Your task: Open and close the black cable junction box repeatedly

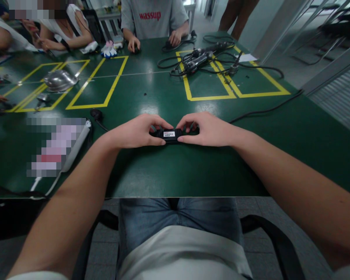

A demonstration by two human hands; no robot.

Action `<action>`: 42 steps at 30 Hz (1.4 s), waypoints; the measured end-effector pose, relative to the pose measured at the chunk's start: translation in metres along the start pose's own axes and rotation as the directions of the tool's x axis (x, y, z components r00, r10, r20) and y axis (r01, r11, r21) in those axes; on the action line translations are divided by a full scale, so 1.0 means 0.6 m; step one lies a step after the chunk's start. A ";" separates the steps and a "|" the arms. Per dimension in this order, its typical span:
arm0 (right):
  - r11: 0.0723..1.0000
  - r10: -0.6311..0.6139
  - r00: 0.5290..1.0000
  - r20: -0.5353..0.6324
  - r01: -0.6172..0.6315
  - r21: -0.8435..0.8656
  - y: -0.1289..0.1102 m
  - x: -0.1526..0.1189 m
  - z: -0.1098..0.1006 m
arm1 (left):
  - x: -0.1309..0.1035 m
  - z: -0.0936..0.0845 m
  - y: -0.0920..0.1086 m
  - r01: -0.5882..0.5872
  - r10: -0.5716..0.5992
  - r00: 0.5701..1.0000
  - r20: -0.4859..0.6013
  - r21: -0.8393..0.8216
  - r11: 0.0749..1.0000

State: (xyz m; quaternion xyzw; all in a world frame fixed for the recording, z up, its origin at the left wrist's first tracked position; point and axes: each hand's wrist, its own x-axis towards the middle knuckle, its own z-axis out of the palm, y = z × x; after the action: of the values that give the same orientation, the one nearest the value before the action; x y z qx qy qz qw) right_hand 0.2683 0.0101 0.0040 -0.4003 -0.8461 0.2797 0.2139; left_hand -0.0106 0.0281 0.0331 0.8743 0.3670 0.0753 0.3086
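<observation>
A small black device with a white label (169,134) is on the green table (151,171), near its front edge. My left hand (140,131) grips the device's left end between thumb and fingers. On the opposite end, the thumb and fingers of my right hand (207,129) are closed around it. A black cable (259,112) runs from behind my right hand to the table's right edge. Beside my left wrist lies a black plug (96,114), its cord passing toward that wrist.
Left of my left forearm is a white power strip (76,146) beside a blurred-out object. Farther back are a metal part (60,80), gloves (109,49) and tangled cables with a tool (198,62). A person in a grey shirt (154,19) sits opposite; others are at left.
</observation>
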 end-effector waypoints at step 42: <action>0.987 0.062 0.996 0.063 -0.070 0.143 0.010 0.004 -0.005 | -0.003 0.002 0.001 -0.016 0.015 1.000 -0.009 -0.023 1.000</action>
State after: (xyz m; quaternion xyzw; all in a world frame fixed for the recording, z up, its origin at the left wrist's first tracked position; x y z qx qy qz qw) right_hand 0.2717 0.0162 0.0026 -0.4030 -0.8156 0.3591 0.2083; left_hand -0.0111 0.0262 0.0324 0.8731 0.3607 0.0858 0.3166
